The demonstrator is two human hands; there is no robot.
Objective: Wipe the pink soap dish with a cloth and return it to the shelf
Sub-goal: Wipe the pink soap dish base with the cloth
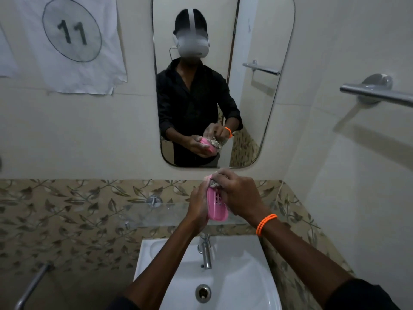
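Left grip [197, 203] clamps the pink soap dish [216, 206] (tilted); right grip [239, 195] pinches cloth [213, 183] against it.

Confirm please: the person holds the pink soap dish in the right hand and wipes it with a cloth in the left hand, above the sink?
Not quite: the hands are swapped. In the head view the left hand holds the pink soap dish, and the right hand, the one with the orange bracelet, wipes it with the cloth, above the sink.

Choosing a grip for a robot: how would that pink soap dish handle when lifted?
Probably stiff and light: the pink soap dish looks like thin slotted plastic, and the left hand alone supports it. Possibly slippery if wet. The cloth looks floppy.
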